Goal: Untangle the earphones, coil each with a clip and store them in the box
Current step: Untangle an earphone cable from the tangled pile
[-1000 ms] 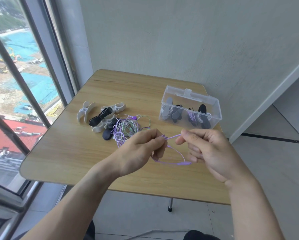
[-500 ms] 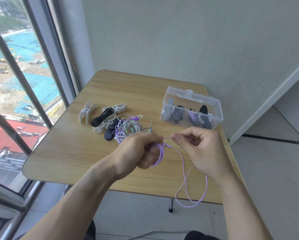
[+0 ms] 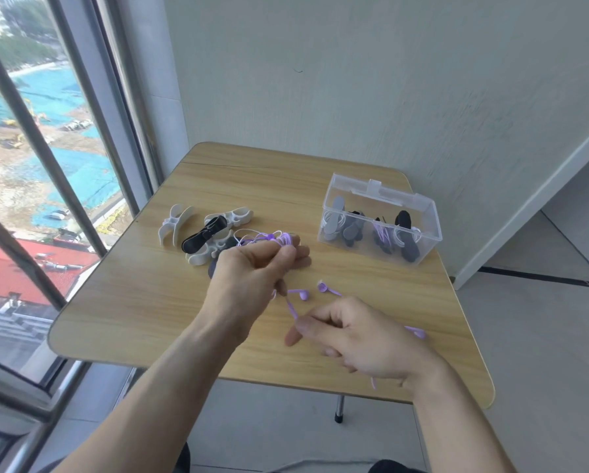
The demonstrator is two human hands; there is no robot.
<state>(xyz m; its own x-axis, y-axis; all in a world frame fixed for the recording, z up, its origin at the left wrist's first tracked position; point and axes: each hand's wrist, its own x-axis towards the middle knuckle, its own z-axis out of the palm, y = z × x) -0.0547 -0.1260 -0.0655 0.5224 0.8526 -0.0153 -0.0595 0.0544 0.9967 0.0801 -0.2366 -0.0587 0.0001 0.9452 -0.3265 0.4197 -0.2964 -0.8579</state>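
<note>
My left hand point(image 3: 252, 271) is raised over the table and grips purple earphone cable point(image 3: 279, 238), which loops over its fingers. Behind it lies the tangled pile of earphones, mostly hidden by the hand. My right hand point(image 3: 351, 336) pinches the same purple cable point(image 3: 292, 310) lower down, near the table's front. Two purple earbuds point(image 3: 301, 293) point(image 3: 323, 287) dangle between the hands. A clear plastic box point(image 3: 381, 218) at the back right holds several coiled, clipped earphones.
White and black cable clips point(image 3: 204, 233) lie in a cluster left of the tangle on the wooden table point(image 3: 132, 312). A window with metal bars runs along the left. A grey wall stands behind the table.
My left hand has lifted and moved back toward the tangle with cable around its fingers. My right hand dropped toward the front edge, and the earbuds now hang free between them.
</note>
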